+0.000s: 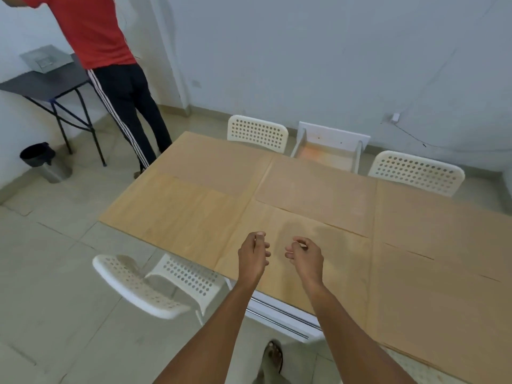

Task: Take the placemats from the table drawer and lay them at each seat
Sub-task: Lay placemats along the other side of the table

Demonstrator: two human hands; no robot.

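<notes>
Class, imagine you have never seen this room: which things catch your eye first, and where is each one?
Two bare hands, the left hand and the right hand, hover empty with curled fingers over the near edge of the wooden table. Tan placemats cover much of the tabletop, and white perforated chairs stand around it. At the far left, a person in a red shirt stands facing away.
</notes>
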